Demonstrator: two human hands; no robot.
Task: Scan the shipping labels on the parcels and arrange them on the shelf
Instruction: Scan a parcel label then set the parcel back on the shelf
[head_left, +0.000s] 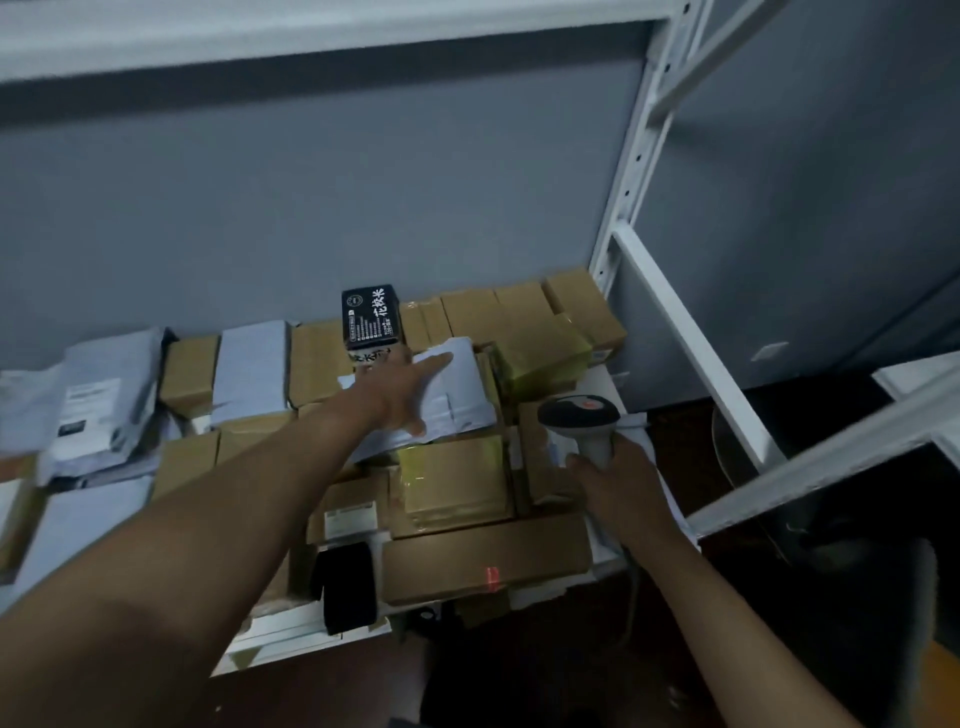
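Note:
My left hand (405, 387) reaches far over the shelf and lies flat, fingers straight, on a white poly-bag parcel (457, 400) that rests on top of brown cardboard boxes. A black box with white lettering (371, 319) stands upright just behind that hand. My right hand (618, 480) grips the handle of a grey barcode scanner (579, 415) at the shelf's right end. The scanner's red light spot (491, 577) falls on a long brown box (483, 561) at the front edge.
Brown boxes (524, 322) fill the back right of the shelf, grey and white bag parcels (93, 400) the left. A black item (348, 587) lies at the front edge. White shelf uprights (631, 171) and a crossbar (696, 358) stand at right, an upper shelf board (311, 31) overhead.

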